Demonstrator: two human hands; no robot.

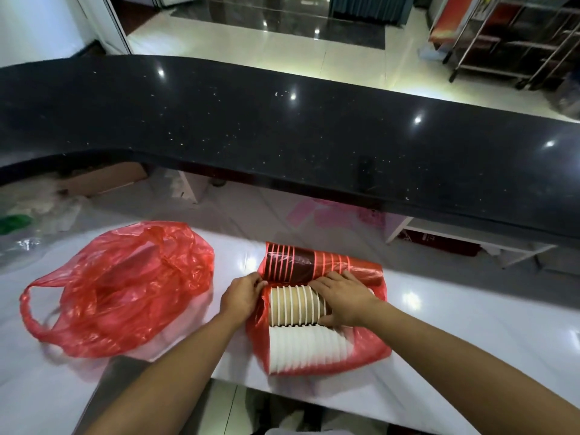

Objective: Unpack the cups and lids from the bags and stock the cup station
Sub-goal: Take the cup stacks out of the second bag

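three nested cup stacks laid on sides in opened red bag (373, 346) on white worktop (470, 302), long axes running left to right. middle tan cup stack (295, 306) clasped at right end by right hand (343, 298), grip curled over it. left hand (240, 296) set at stack's rim end; whether its grip pinches bag edge cannot be told. dark cup stack (288, 265) touching far side, under red film; white cup stack (304, 350) touching near side. second red bag (125, 287) well left.

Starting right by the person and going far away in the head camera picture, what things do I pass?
white cup stack → brown cup stack → dark cup stack → black counter → shiny tiled floor
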